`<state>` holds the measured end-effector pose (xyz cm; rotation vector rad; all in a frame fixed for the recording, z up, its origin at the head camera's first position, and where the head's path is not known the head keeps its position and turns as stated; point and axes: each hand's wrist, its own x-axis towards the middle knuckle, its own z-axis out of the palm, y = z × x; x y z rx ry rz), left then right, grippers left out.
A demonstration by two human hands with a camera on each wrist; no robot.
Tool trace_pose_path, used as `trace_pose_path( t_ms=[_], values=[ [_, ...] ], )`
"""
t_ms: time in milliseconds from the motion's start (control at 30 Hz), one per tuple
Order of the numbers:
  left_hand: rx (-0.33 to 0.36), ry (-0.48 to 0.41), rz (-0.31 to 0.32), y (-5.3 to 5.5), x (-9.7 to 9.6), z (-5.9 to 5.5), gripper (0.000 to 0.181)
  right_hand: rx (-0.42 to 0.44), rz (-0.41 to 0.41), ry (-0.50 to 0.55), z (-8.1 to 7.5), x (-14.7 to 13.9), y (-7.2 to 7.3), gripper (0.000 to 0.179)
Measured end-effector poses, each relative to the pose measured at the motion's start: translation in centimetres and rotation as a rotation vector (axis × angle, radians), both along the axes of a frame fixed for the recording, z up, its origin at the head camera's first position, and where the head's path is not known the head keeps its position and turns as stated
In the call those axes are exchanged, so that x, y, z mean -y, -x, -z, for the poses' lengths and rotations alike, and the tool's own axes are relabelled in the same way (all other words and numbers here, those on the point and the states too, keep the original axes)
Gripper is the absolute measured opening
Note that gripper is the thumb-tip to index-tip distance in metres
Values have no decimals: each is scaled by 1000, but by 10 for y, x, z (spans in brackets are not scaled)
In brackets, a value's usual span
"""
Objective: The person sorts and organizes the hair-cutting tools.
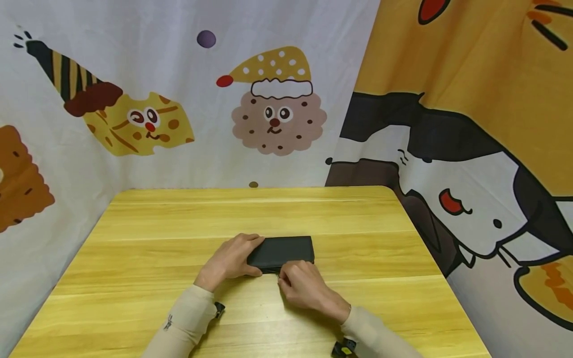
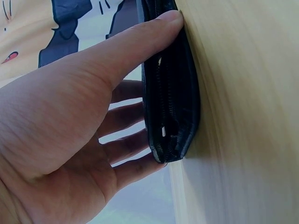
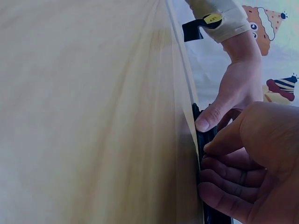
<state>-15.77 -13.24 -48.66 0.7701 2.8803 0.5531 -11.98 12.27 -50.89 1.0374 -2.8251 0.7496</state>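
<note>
A black zip wallet lies on the wooden table in the head view. My left hand grips its left end, thumb along the near edge and fingers reaching round the far side. In the left wrist view the wallet's zipper faces the camera, its two rows of teeth apart along the part that shows. My right hand has curled fingers at the near edge, right of the left hand. Seen from the right wrist, its thumb and forefinger pinch at the zipper edge; the pull itself is hidden behind the fingers.
The light wooden table extends around both hands. Behind it hangs a white curtain with cartoon prints, and a yellow printed curtain stands along the right. A dark strap shows under the right sleeve.
</note>
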Motion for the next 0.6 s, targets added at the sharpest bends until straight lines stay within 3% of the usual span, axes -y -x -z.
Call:
trace_pose_path(
  t_ms=[267, 600],
  values=[
    [11, -8, -3, 0, 1, 0, 93, 55, 24, -33, -2, 1, 0, 21],
    [19, -22, -9, 0, 1, 0, 93, 47, -1, -48, -3, 0, 0, 16]
  ],
)
